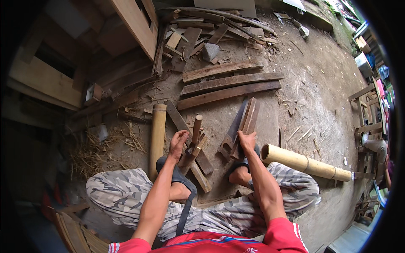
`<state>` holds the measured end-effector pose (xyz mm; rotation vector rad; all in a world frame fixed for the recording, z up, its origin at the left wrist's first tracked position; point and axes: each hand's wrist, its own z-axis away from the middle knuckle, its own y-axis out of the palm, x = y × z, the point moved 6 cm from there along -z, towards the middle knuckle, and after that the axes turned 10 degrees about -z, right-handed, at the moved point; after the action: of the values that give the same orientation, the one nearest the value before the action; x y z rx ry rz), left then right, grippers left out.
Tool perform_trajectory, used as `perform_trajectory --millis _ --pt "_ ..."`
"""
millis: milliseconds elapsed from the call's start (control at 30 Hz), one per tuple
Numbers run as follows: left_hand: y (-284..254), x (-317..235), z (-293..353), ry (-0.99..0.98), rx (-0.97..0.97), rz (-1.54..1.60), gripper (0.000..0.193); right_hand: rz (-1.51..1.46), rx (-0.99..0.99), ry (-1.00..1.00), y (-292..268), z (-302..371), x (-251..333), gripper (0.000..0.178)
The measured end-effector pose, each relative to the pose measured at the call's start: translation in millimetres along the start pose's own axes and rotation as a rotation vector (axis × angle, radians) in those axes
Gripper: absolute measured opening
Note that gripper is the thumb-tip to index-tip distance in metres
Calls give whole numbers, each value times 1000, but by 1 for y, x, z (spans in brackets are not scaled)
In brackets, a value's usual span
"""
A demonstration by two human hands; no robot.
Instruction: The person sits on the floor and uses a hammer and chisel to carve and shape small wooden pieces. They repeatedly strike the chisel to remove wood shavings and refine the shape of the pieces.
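Just right of the handsaw (234, 127), the right hand (247, 141) clasps the dark timber (249, 117); left of it, the left hand (177, 144) curls loosely, empty. A slackened grip could topple the timber onto the handsaw.

The grooved timber (252, 114) is reddish brown; the saw (234, 126) pairs a blue-grey blade with a brown handle. The bamboo pole (301, 163) is pale yellow with darker rings. The trousers (122, 185) carry grey camouflage, the stone (210, 52) is grey, the shirt (213, 241) red with white sleeve stripes.
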<state>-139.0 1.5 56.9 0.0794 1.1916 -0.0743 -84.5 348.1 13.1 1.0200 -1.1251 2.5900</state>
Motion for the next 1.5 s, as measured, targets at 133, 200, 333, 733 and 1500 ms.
perform_trajectory --millis 133,200,333,733,1500 --pt "-27 30 13 -99 -127 -189 32 -81 -30 149 25 -11 -24 91" --pt "-19 31 28 -120 -128 -283 35 -137 -75 189 28 -25 -39 92" --pt "-12 37 52 -118 -143 -315 47 -192 -165 230 34 -44 -51 93" --pt "-13 33 54 -119 -34 -658 60 -38 -151 139 72 50 -43 87" --pt "-71 148 89 -340 -52 -810 87 -471 634 -687 84 142 210 45"
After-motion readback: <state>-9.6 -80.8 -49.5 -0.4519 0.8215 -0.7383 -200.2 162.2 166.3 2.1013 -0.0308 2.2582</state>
